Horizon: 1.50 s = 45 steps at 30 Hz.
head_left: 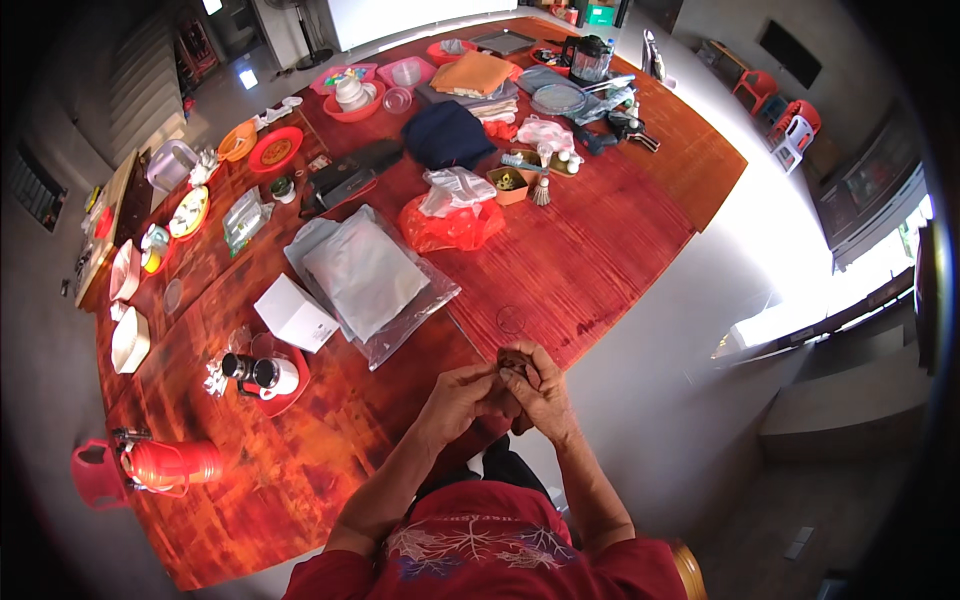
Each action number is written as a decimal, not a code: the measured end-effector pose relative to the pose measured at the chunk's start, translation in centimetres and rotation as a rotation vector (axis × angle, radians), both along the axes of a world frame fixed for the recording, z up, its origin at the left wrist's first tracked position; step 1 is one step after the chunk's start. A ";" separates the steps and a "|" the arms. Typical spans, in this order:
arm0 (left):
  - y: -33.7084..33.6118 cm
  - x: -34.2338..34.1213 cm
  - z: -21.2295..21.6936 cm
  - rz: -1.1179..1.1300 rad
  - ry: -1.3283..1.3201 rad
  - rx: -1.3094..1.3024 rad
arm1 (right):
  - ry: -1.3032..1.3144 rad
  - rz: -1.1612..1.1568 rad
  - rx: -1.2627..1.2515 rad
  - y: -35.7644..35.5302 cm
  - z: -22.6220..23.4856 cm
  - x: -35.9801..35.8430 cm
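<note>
Both hands meet at the desk's [600, 260] near edge, left hand [465, 395] and right hand [540, 395] pinched together on a small dark object [512, 362], held close for fingertip work. A clear bag [375, 285] lies at eleven o'clock.

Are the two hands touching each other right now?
Touching. The head view shows the left hand and right hand pressed together over the table edge, fingers overlapping around a small dark object; no gap shows.
</note>
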<state>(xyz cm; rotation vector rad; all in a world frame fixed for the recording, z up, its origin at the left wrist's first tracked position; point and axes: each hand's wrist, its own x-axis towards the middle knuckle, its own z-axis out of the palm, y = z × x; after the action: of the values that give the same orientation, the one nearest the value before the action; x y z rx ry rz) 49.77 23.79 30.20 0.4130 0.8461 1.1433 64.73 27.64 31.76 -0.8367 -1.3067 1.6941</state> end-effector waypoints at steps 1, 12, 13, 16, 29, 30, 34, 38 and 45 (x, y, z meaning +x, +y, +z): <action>-0.4 -0.2 -0.2 -0.012 0.046 0.016 | -0.001 -0.005 -0.029 -0.4 -0.8 0.1; -0.7 -0.2 -3.9 0.107 0.204 -0.063 | 0.237 -0.219 -0.293 0.4 -5.7 -1.1; -0.1 -0.1 -4.2 0.064 0.264 -0.073 | 0.209 -0.217 -0.301 0.8 -6.1 -1.1; 2.0 0.9 -5.0 -0.029 0.283 -0.114 | 0.327 -0.329 -0.420 3.7 -7.0 0.2; 36.0 1.0 -11.1 0.322 -0.055 -0.177 | 0.156 -0.410 -0.655 17.8 -11.6 10.2; 38.9 1.0 -11.8 0.353 -0.059 -0.168 | 0.113 -0.450 -0.699 18.5 -11.5 10.8; 47.9 1.3 -15.0 0.524 -0.028 -0.163 | 0.128 -0.464 -0.702 20.9 -13.1 13.7; 52.5 0.9 -18.4 0.596 0.039 -0.220 | 0.146 -0.531 -0.715 22.9 -13.5 15.2; 47.0 -0.8 -24.1 0.578 -0.022 -0.337 | 0.125 -0.506 -0.740 24.8 -15.0 14.4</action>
<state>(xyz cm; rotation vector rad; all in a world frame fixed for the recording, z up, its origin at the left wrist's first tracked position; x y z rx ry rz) 48.92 70.80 6.07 -0.1384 1.1565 1.4919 79.12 52.45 16.78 -1.3172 -0.2974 1.7597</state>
